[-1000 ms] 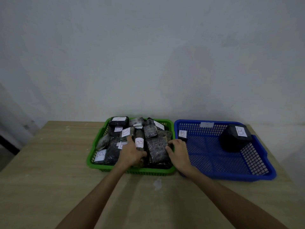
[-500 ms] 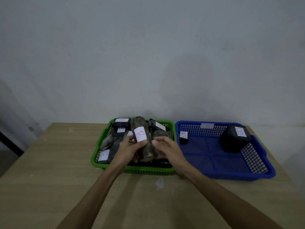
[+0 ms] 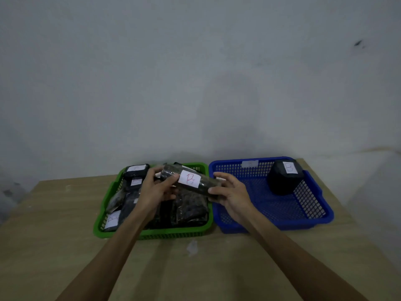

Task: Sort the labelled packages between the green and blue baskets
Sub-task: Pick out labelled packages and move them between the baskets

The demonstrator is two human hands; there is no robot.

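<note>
**Item in hand: one dark wrapped package, red-marked label**

Held item. A long dark package (image 3: 196,181) wrapped in shiny film, lying roughly level and raised above the green basket (image 3: 152,234). A white label (image 3: 189,178) faces up on it, with a mark written in red; I cannot read the letter with certainty.

My left hand (image 3: 155,189). Fingers and thumb curled round the left end of the package, thumb lying on top just beside the label.

My right hand (image 3: 233,193). Fingers curled round the right end of the same package, thumb pressed to its near side. This hand sits over the gap where the two baskets meet.

Green basket, left. Stands on the wooden table (image 3: 54,246). Packed with further dark wrapped packages, several bearing white labels: one at the near left corner (image 3: 112,219), one at the far left corner (image 3: 135,169), another just in front of that (image 3: 136,181).

Blue basket (image 3: 314,222), right. Stands touching or just beside the green one. Holds one blocky black package (image 3: 284,181) in its far right part, white label on top. A pale tag (image 3: 250,164) sits on the far wall of the basket.

Table, other. A small pale scrap (image 3: 192,247) lies in front of the green basket.
</note>
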